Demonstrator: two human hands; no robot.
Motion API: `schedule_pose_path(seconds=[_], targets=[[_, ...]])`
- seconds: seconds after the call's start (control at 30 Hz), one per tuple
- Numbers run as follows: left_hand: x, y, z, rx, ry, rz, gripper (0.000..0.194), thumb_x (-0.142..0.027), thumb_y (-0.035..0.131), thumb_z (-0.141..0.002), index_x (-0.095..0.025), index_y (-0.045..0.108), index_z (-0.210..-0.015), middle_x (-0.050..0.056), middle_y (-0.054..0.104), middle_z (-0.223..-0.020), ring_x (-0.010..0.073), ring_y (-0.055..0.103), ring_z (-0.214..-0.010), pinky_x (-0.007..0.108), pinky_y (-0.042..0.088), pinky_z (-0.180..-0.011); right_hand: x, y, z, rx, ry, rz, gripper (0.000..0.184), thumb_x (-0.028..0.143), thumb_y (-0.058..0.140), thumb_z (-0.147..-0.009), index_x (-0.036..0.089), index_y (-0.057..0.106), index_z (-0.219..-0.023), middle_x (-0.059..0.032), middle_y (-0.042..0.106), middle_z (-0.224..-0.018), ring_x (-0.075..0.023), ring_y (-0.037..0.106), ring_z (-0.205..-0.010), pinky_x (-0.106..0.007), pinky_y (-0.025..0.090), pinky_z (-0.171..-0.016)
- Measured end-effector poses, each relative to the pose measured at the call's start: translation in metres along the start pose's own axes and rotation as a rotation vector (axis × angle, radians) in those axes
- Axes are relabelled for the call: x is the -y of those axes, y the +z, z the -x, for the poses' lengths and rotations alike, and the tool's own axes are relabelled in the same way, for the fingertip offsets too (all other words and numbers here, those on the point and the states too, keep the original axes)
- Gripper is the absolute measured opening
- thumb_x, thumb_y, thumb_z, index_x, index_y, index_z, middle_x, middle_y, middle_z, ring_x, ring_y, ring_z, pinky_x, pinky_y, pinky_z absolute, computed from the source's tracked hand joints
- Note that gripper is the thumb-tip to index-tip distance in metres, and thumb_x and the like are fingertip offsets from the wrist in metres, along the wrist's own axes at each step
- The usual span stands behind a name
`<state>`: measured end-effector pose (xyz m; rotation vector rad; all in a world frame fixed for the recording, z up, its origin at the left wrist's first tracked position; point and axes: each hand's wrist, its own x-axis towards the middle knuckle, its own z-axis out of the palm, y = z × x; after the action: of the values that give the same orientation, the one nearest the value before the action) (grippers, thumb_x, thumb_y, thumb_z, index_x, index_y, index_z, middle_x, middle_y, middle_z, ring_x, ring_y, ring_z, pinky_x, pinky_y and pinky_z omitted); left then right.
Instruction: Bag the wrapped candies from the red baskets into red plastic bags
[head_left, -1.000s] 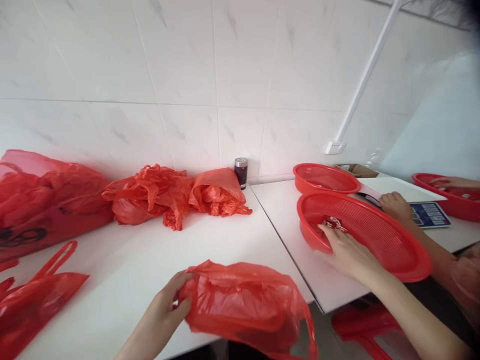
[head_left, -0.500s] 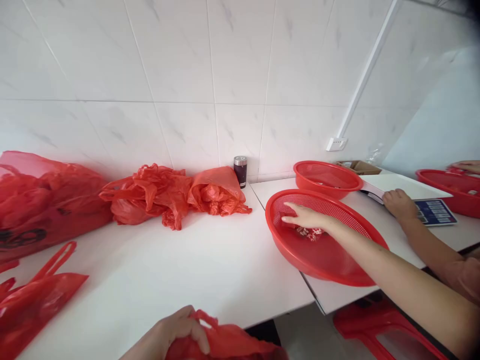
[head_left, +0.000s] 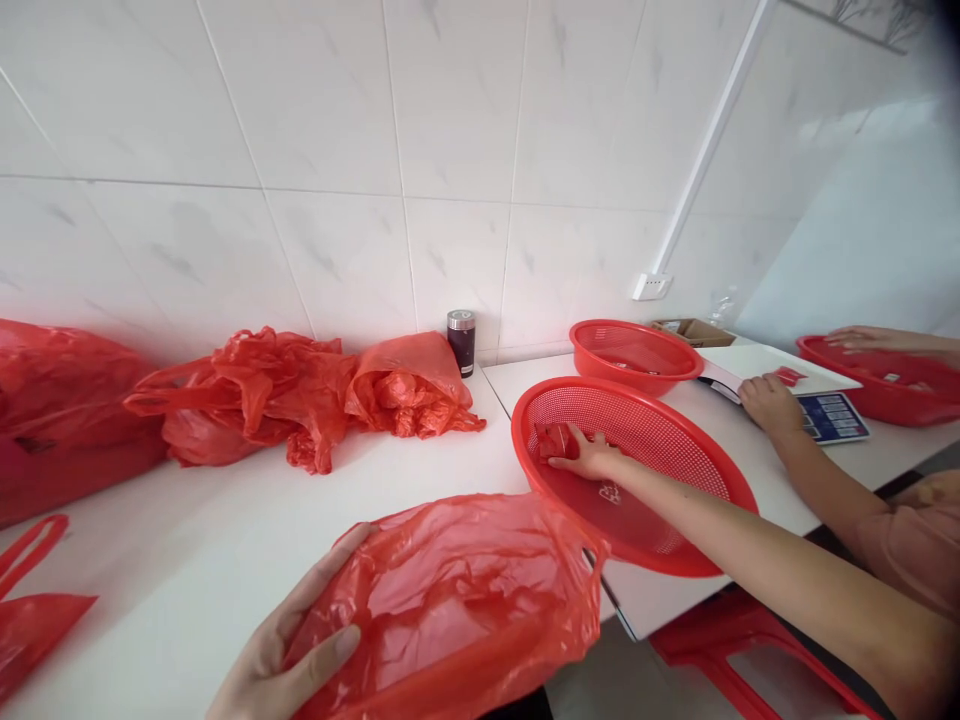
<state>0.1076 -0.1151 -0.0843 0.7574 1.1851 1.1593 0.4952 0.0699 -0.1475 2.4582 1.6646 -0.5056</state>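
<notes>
My left hand (head_left: 307, 630) grips the edge of a red plastic bag (head_left: 465, 590), its thumb on the near side. The bag's mouth is spread wide beside the near rim of a big red sieve basket (head_left: 637, 560). Inside that basket my right hand (head_left: 592, 455) has its fingers around a small red packet (head_left: 553, 441) near the left wall. A small patch with white marks (head_left: 609, 492) shows below my hand on the basket's bottom.
Crumpled red bags (head_left: 255, 390) line the wall, with a dark flask (head_left: 461, 345) beside them. Behind my basket stands another red basket (head_left: 637, 350). A co-worker's hand (head_left: 772, 400) is at a scale (head_left: 832, 415) bearing a red packet (head_left: 787, 376). Another hand (head_left: 870, 338) reaches over a basket (head_left: 900, 400) farther right.
My left hand has raised the red bag, and its mouth now spreads wide. My right hand has closed on a red packet. A red packet now lies on the scale. The view has shifted right.
</notes>
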Motion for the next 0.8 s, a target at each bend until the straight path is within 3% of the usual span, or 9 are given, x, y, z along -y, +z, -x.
schedule_pose_path(seconds=[0.13, 0.23, 0.33, 0.5, 0.6, 0.8], targets=[[0.019, -0.003, -0.012, 0.039, -0.009, -0.02, 0.063, -0.04, 0.079, -0.061, -0.035, 0.062, -0.122, -0.004, 0.054, -0.139, 0.0326, 0.048, -0.127, 0.038, 0.052, -0.095, 0.008, -0.003, -0.002, -0.103, -0.051, 0.001, 0.118, 0.079, 0.062, -0.059, 0.031, 0.004, -0.151, -0.0228, 0.018, -0.151, -0.0448, 0.041, -0.125, -0.054, 0.037, -0.095], [0.03, -0.004, -0.018, 0.046, 0.009, -0.07, 0.064, -0.042, 0.077, -0.064, -0.032, 0.06, -0.124, -0.002, 0.055, -0.138, 0.0328, 0.048, -0.127, 0.039, 0.051, -0.097, 0.017, -0.004, -0.005, -0.149, -0.152, -0.008, 0.099, 0.066, 0.067, -0.065, 0.03, 0.025, -0.147, -0.0187, 0.032, -0.145, -0.0379, 0.048, -0.12, -0.044, 0.041, -0.092], [0.035, 0.001, -0.02, 0.01, 0.006, -0.086, 0.066, -0.042, 0.075, -0.067, -0.03, 0.056, -0.129, 0.0, 0.052, -0.141, 0.0319, 0.045, -0.13, 0.038, 0.05, -0.097, 0.024, -0.001, -0.01, -0.146, -0.221, -0.041, 0.07, 0.048, 0.069, -0.073, 0.025, 0.045, -0.135, -0.0159, 0.046, -0.133, -0.0282, 0.058, -0.107, -0.034, 0.045, -0.084], [0.039, 0.009, -0.022, 0.011, -0.043, -0.014, 0.072, -0.04, 0.074, -0.07, -0.028, 0.048, -0.136, 0.004, 0.049, -0.143, 0.0318, 0.046, -0.129, 0.04, 0.046, -0.102, 0.018, -0.01, -0.023, -0.058, -0.258, -0.127, 0.042, 0.024, 0.059, -0.08, 0.019, 0.054, -0.122, -0.0089, 0.063, -0.109, -0.0151, 0.063, -0.08, -0.021, 0.047, -0.064], [0.042, 0.009, -0.024, 0.027, -0.039, -0.026, 0.071, -0.041, 0.073, -0.071, -0.029, 0.047, -0.136, 0.004, 0.047, -0.145, 0.0319, 0.045, -0.13, 0.04, 0.048, -0.1, 0.005, -0.024, -0.029, -0.058, -0.255, -0.155, 0.038, 0.02, 0.052, -0.084, 0.017, 0.053, -0.122, -0.0092, 0.063, -0.108, -0.0116, 0.061, -0.074, -0.018, 0.045, -0.058], [0.049, 0.006, -0.027, 0.026, 0.018, -0.07, 0.065, -0.043, 0.072, -0.071, -0.031, 0.052, -0.132, 0.002, 0.049, -0.144, 0.0319, 0.039, -0.134, 0.043, 0.042, -0.105, -0.004, -0.033, -0.027, -0.02, -0.255, -0.147, 0.048, 0.021, 0.063, -0.076, 0.018, 0.055, -0.123, -0.0134, 0.057, -0.12, -0.0104, 0.06, -0.064, -0.022, 0.045, -0.057]])
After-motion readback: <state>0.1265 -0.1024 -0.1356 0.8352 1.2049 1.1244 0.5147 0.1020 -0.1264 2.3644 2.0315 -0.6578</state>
